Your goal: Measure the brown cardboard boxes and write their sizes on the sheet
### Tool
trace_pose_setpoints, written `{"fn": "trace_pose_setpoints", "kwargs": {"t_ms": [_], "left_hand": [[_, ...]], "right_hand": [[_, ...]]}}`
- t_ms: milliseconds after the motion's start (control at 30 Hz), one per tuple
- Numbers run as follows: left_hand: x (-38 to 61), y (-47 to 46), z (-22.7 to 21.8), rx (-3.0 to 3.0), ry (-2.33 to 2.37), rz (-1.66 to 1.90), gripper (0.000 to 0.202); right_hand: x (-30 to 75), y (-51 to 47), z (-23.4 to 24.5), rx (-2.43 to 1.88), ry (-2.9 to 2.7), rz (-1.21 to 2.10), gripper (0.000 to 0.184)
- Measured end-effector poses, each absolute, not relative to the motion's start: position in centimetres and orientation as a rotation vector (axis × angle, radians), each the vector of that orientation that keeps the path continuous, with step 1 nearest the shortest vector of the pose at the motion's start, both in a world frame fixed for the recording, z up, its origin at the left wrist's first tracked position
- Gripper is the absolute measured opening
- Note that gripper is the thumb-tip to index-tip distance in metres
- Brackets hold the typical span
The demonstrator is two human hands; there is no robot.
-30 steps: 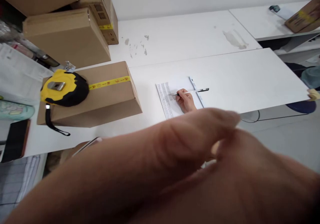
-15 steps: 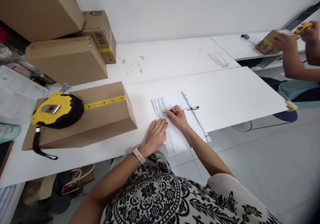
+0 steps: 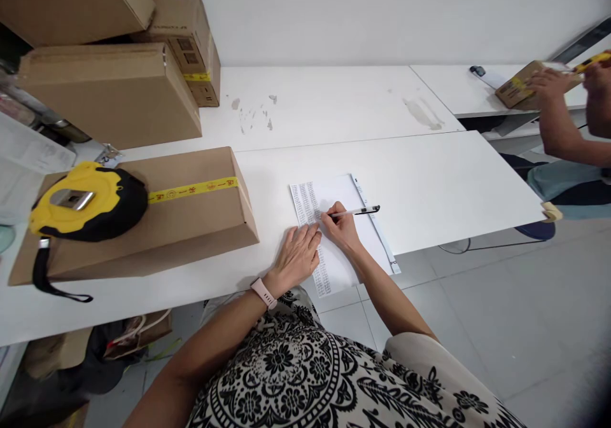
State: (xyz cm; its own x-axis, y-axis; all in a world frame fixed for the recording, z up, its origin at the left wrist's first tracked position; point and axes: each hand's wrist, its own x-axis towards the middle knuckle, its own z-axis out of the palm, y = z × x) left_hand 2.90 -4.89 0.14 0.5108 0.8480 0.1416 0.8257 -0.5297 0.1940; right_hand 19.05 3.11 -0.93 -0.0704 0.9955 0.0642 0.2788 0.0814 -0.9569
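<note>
The right hand grips a pen over a paper on the table; the left hand lies across its left edge. Left of both hands, a tape measure rests on a box.

White printed sheet, grey columns of print; over it, a clear pen with black ends. Left of the sheet: brown carton, yellow packing tape with red motifs, yellow-and-black tape measure. Nearer than the sheet: cream garment, black floral medallions.
</note>
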Motion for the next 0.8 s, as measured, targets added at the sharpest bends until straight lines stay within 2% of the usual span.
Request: {"fn": "trace_pose_setpoints", "kwargs": {"t_ms": [800], "left_hand": [[2.82, -4.91, -0.09, 2.633, 1.456, 0.377, 0.044]], "right_hand": [[19.03, 2.93, -0.93, -1.336, -1.570, 1.019, 0.026]]}}
